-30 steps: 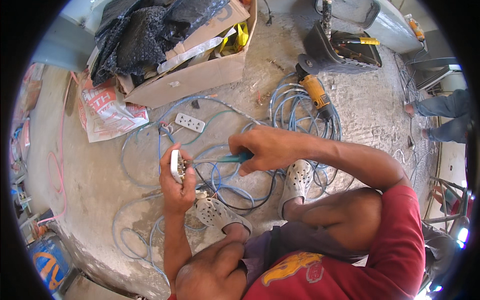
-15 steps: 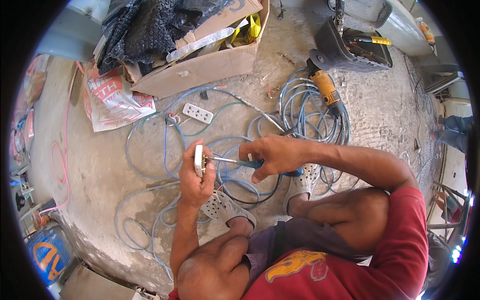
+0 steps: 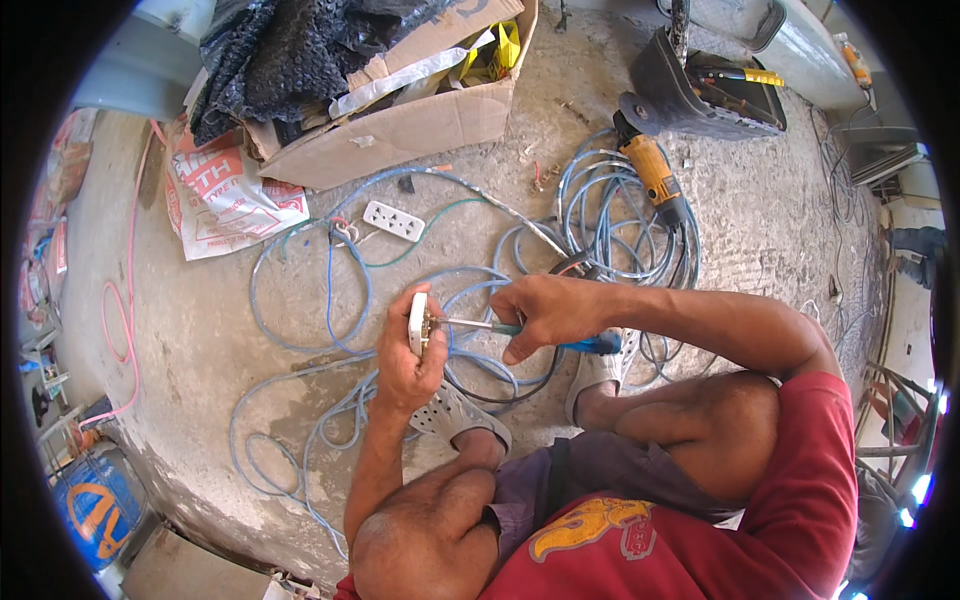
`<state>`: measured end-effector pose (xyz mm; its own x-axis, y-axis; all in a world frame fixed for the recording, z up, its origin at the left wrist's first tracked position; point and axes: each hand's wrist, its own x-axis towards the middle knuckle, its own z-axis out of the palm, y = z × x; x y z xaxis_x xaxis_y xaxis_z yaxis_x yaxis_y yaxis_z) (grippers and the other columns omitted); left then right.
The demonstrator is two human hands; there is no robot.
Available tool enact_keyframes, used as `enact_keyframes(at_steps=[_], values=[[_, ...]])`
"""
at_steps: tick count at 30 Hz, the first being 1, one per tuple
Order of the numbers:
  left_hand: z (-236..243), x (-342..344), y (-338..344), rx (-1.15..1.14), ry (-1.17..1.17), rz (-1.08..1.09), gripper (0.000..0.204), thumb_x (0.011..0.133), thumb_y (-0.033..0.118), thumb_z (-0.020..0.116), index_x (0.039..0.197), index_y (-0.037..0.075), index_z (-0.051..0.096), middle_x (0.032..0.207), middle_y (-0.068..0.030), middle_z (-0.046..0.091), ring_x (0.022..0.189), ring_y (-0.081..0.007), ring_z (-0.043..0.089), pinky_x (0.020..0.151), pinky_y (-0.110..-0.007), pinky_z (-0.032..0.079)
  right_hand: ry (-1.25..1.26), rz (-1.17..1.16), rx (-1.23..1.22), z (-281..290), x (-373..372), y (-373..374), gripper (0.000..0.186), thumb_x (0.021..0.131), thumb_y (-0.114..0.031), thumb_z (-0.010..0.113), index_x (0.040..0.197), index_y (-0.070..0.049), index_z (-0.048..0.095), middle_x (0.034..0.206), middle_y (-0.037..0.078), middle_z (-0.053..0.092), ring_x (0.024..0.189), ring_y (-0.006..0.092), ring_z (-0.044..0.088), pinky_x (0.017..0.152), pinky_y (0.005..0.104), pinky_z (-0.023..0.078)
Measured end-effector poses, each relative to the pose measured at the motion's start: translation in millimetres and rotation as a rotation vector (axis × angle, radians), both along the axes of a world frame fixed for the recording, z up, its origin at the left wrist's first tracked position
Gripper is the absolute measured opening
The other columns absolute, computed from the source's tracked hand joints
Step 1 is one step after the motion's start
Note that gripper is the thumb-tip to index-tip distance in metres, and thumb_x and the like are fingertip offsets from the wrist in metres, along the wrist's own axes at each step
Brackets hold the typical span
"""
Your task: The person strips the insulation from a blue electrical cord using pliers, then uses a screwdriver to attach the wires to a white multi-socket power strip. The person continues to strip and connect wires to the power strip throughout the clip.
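Note:
In my left hand (image 3: pixel 408 372) is a small white electrical outlet (image 3: pixel 416 322), gripped upright between thumb and fingers, its brass-coloured terminals turned to the right. My right hand (image 3: pixel 552 312) is closed round a screwdriver (image 3: pixel 597 343) with a blue handle. The steel shaft points left, and its tip meets the terminal side of the outlet; whether it sits in a screw is too small to tell. Beyond my hands, a white multi-socket strip (image 3: pixel 394 221) lies on the floor beside a loop of blue cable (image 3: pixel 262 300).
A yellow-and-black angle grinder (image 3: pixel 655 180) rests on coiled blue hose (image 3: pixel 588 225). Behind are a cardboard box (image 3: pixel 400 140) with black plastic, a white-and-red sack (image 3: pixel 225 205) and a black tool bin (image 3: pixel 660 85) holding tools. Pink cord (image 3: pixel 130 320) runs along the left.
My left hand has shifted slightly right with the outlet. The screwdriver's handle shows more below my right hand, which stays nearly in place.

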<state>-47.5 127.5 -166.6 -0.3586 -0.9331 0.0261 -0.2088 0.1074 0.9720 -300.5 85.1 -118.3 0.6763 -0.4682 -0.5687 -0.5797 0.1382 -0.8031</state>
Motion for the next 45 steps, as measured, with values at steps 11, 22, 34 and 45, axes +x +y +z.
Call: enact_keyframes(at_steps=[11, 22, 34, 45], values=[[-2, -4, 0, 0.045, -0.004, 0.020, 0.053, 0.087, 0.000, 0.053, 0.139, 0.002, 0.042, 0.103, -0.0100, 0.058, 0.087, -0.0174, 0.056, 0.081, -0.033, 0.048, -0.131, -0.165, 0.391, -4, 1, -7, 0.030, 0.086, -0.020, 0.062, 0.105, 0.002, 0.068, 0.086, 0.007, 0.071, 0.072, 0.0138, 0.062, 0.062, 0.0294, 0.049], [-5, -14, 2, 0.219, 0.255, 0.072, 0.055, 0.087, -0.002, 0.054, 0.140, 0.004, 0.041, 0.108, -0.0061, 0.054, 0.084, -0.0109, 0.052, 0.070, -0.025, 0.047, 0.062, -0.032, -0.187, 1, 13, -8, 0.030, 0.077, -0.021, 0.075, 0.090, 0.002, 0.059, 0.080, 0.021, 0.065, 0.079, 0.0378, 0.065, 0.074, 0.0456, 0.048], [2, -25, -1, 0.019, 0.287, 0.071, 0.063, 0.078, -0.009, 0.051, 0.138, 0.005, 0.036, 0.131, -0.0144, 0.034, 0.105, -0.0189, 0.049, 0.079, -0.031, 0.048, -0.104, -0.461, 0.129, 20, 46, -9, 0.034, 0.095, -0.030, 0.061, 0.088, 0.002, 0.069, 0.065, 0.006, 0.060, 0.058, 0.0120, 0.054, 0.054, 0.0310, 0.043], [-1, -21, 2, 0.397, 0.488, 0.088, 0.064, 0.077, -0.006, 0.053, 0.137, 0.007, 0.036, 0.123, -0.0091, 0.041, 0.101, -0.0149, 0.046, 0.085, -0.029, 0.044, -0.026, -0.472, -0.200, 9, 52, -4, 0.025, 0.085, -0.021, 0.071, 0.091, 0.003, 0.072, 0.071, 0.012, 0.069, 0.064, 0.0114, 0.060, 0.060, 0.0322, 0.050]])
